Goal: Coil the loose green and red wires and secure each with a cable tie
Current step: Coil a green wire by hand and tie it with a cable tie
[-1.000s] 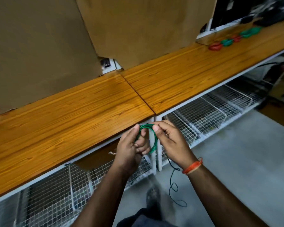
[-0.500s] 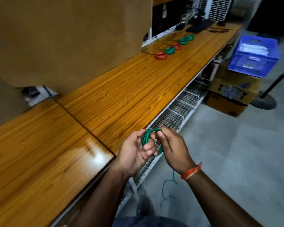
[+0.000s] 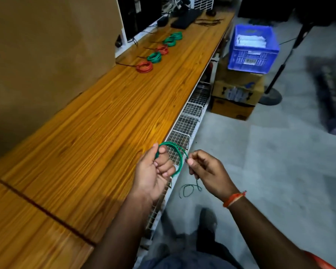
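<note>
Green wire [image 3: 179, 159] is looped in a thin round coil just off the worktop [image 3: 97, 133] edge. Left hand [image 3: 153, 171] has its fingers curled round the coil's side, at about 9 o'clock on the loop. Right hand [image 3: 206, 171], at 3 o'clock, pinches the loose tail, which dangles in squiggles toward the floor. Worktop's glossy striped orange wood, with finished red and green coils [image 3: 157, 53] lined up far back.

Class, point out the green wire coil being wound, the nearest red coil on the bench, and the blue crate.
green wire coil [image 3: 179, 158], head view, right arc.
nearest red coil [image 3: 144, 67], head view, ring.
blue crate [image 3: 252, 59], head view, front wall.
</note>
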`<action>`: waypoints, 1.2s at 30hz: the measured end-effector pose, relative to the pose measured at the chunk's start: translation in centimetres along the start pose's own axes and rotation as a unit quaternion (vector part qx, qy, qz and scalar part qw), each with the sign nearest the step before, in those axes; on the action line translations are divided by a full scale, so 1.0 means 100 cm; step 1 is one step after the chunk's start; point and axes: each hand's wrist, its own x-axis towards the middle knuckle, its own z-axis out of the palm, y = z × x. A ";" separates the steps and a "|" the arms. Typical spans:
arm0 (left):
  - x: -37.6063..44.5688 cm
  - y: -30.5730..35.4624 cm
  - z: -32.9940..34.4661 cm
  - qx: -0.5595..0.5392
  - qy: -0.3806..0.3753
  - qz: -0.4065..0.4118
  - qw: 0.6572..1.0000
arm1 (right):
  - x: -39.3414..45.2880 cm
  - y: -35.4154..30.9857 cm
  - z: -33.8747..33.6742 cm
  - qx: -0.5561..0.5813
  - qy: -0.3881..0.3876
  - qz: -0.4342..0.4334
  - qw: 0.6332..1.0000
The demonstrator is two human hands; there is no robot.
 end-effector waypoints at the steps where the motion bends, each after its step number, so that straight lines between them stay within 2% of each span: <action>1: 0.013 0.000 0.002 -0.012 0.006 0.004 1.000 | 0.005 0.010 -0.012 0.001 0.001 0.009 1.000; 6: 0.079 -0.009 0.029 -0.062 0.018 0.030 0.997 | 0.040 0.048 -0.080 -0.036 0.058 -0.008 0.998; 8: 0.103 -0.013 0.045 -0.063 0.024 0.046 0.997 | 0.060 0.051 -0.107 -0.074 0.058 -0.017 0.995; 12: 0.159 -0.030 0.085 -0.007 0.047 0.100 0.994 | 0.114 0.040 -0.161 -0.167 -0.011 -0.104 0.980; 16: 0.199 -0.047 0.104 0.110 0.091 0.164 0.976 | 0.148 0.022 -0.187 -0.189 -0.059 -0.188 0.962; 21: 0.228 -0.062 0.135 0.299 0.126 0.204 0.924 | 0.181 0.006 -0.208 -0.207 -0.096 -0.249 0.941; 25: 0.256 -0.064 0.142 0.487 0.150 0.255 0.822 | 0.209 -0.012 -0.229 -0.182 -0.146 -0.245 0.941; 26: 0.264 -0.064 0.141 0.501 0.148 0.258 0.813 | 0.217 -0.015 -0.235 -0.174 -0.147 -0.243 0.943; 27: 0.271 -0.065 0.141 0.492 0.142 0.251 0.821 | 0.227 -0.016 -0.240 -0.167 -0.138 -0.243 0.945; 30: 0.292 -0.065 0.146 0.423 0.093 0.207 0.877 | 0.256 -0.010 -0.249 -0.167 -0.082 -0.245 0.952; 33: 0.317 -0.063 0.148 0.401 0.051 0.192 0.894 | 0.285 0.003 -0.252 -0.149 -0.032 -0.230 0.961; 36: 0.349 -0.053 0.150 0.362 0.043 0.180 0.914 | 0.319 0.013 -0.255 -0.127 -0.003 -0.210 0.969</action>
